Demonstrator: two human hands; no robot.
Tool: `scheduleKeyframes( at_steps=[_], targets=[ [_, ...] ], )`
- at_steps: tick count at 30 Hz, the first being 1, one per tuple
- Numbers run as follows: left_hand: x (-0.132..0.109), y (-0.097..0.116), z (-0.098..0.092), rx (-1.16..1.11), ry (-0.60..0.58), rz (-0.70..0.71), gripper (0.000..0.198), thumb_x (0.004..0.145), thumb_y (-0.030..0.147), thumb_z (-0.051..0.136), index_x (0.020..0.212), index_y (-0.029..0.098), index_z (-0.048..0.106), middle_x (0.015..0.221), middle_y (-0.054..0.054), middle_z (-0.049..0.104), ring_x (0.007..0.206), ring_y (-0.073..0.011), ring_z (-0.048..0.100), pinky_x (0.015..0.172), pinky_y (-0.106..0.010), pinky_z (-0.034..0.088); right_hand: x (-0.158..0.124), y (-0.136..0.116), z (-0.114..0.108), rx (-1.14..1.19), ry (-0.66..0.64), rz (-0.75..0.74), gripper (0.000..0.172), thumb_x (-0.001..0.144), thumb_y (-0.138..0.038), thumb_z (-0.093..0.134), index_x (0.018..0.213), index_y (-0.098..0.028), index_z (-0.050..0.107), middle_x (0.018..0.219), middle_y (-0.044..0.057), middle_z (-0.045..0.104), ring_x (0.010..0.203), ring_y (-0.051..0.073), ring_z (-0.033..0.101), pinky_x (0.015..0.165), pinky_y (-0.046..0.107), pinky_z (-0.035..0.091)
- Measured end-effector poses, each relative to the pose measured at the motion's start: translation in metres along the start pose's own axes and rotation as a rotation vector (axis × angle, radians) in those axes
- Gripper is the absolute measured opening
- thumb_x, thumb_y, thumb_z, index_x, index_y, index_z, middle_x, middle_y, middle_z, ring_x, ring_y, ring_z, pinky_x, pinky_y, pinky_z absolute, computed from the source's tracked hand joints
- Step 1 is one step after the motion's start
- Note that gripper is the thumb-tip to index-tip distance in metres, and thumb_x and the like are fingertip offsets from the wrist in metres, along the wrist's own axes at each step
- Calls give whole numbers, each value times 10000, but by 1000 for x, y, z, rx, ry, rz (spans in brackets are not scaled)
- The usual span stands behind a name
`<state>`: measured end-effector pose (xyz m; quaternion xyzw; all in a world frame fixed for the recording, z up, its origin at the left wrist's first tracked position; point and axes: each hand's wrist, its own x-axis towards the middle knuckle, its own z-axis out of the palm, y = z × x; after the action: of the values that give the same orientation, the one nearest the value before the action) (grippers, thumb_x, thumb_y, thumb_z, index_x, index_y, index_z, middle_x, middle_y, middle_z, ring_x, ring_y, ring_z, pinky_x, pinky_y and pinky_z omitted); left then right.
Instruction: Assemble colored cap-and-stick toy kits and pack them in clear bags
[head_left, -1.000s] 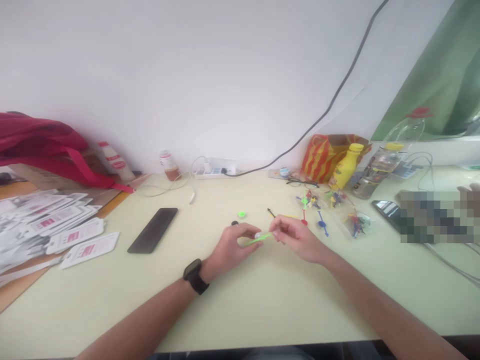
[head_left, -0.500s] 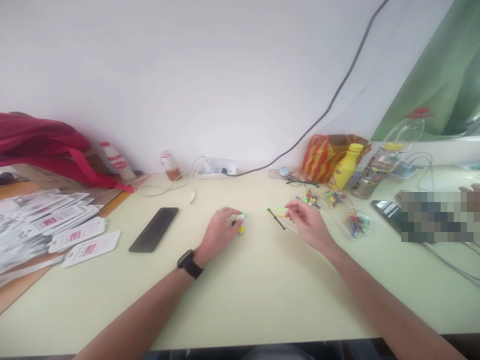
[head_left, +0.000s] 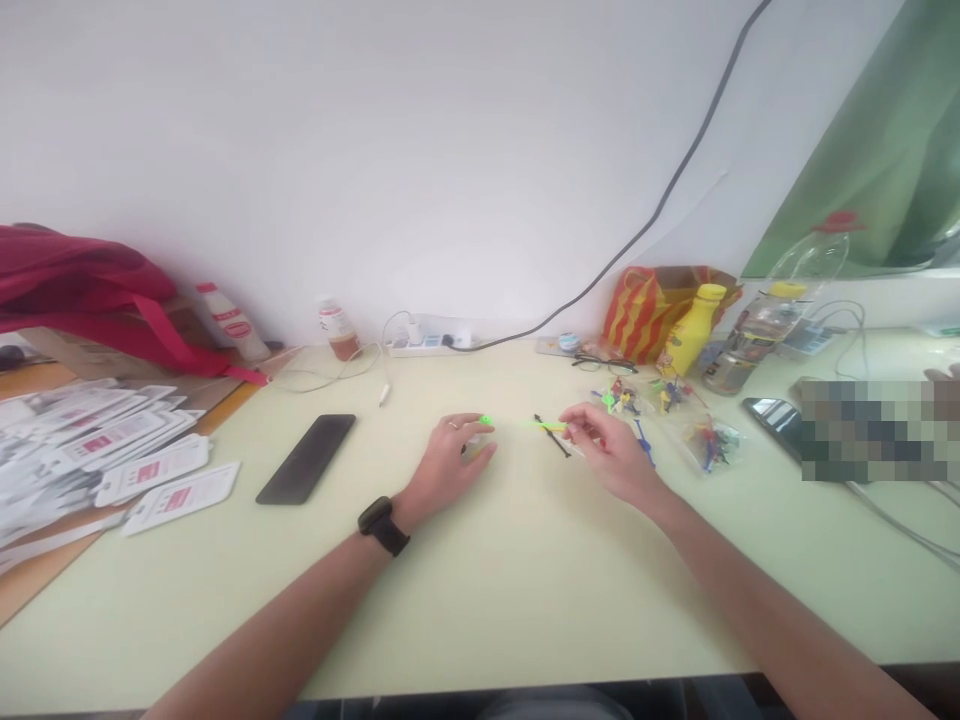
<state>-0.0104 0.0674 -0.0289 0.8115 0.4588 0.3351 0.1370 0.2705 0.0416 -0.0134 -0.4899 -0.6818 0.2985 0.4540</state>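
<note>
My left hand (head_left: pixel 452 458), with a ring and a black watch on the wrist, rests over the middle of the table. Its thumb and fingers are apart, and a small bright green piece (head_left: pixel 486 420) lies at the index fingertip. Other small pieces under that hand are mostly hidden. To its right, my right hand (head_left: pixel 609 447) pinches a thin yellow-green plastic stick (head_left: pixel 550 426) that points left. Beneath the stick a black stick (head_left: pixel 553 437) lies slanted on the table. Just beyond my right wrist is a blue plastic piece (head_left: pixel 643 443), partly covered.
Clear bags of small coloured plastic pieces (head_left: pixel 709 446) lie at right, near glasses (head_left: pixel 604 364), a yellow bottle (head_left: pixel 691 330) and a striped bag (head_left: pixel 634 315). A black phone (head_left: pixel 307 459) and stacked badges (head_left: pixel 97 440) are at left. Behind stands a power strip (head_left: pixel 427 347).
My left thumb has moved away from the fingers, towards me. My right hand has taken hold of the yellow-green stick, and the blue piece beside my right wrist has come into view.
</note>
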Motion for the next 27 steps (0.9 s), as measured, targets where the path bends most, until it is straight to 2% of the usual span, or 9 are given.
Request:
scheduleKeyframes(
  at_steps=[3,6,9,11,13,15,19,24,27],
  targets=[
    [-2,11,-3,-110,92,9,176,962,353,647,1069,253,744,1307,-89,659,1150,-259,645,917,-392,564,-1,-7,0,133,-40,-15,275,1003,-470,544,1085,-225,639,928,60,702,886,215,687,752,334,546],
    [-5,23,-5,-206,157,30,115,932,315,691,859,227,703,1165,-79,702,1026,-233,688,774,-327,576,-4,-17,1,267,-101,-17,285,999,-486,571,1095,-225,633,919,58,695,870,203,677,756,333,543],
    [-9,32,-5,-294,172,44,172,900,274,728,793,210,609,1069,-68,726,1006,-230,704,832,-344,580,-10,-26,7,348,-194,-18,264,1004,-463,585,1120,-229,624,927,58,704,849,193,667,761,338,540],
    [-12,36,-2,-369,151,33,122,889,251,735,913,215,621,1052,-64,732,979,-220,723,863,-353,591,-14,-30,13,370,-239,-32,247,1015,-443,572,1143,-235,610,946,59,706,854,191,666,772,344,542],
    [-15,40,2,-411,107,14,238,884,208,722,1103,229,632,1030,-54,744,949,-211,744,864,-352,602,-18,-31,19,342,-270,-62,230,1028,-422,551,1164,-243,599,965,60,706,897,199,675,801,353,545],
    [-17,43,4,-426,65,30,324,876,156,697,1184,243,643,1042,-48,752,945,-206,756,864,-347,609,-20,-31,24,264,-279,-103,218,1038,-399,527,1179,-248,596,970,58,704,937,208,681,829,361,543],
    [-19,46,7,-436,59,113,229,877,133,682,1067,247,738,1104,-56,758,996,-213,740,893,-359,609,-23,-31,24,141,-265,-166,198,1052,-355,491,1177,-252,606,969,55,699,925,209,677,828,362,531],
    [-17,42,8,-440,69,0,36,885,217,732,912,222,755,1025,-61,786,938,-232,743,830,-365,605,-24,-32,19,156,-219,-184,202,1051,-338,495,1197,-247,601,1000,63,696,931,214,681,807,355,529],
    [-16,41,7,-457,57,-25,50,902,251,726,904,203,742,997,-66,778,909,-225,736,792,-347,594,-23,-30,19,151,-212,-177,217,1049,-347,501,1206,-238,603,979,65,693,926,214,679,769,340,523]
  ],
)
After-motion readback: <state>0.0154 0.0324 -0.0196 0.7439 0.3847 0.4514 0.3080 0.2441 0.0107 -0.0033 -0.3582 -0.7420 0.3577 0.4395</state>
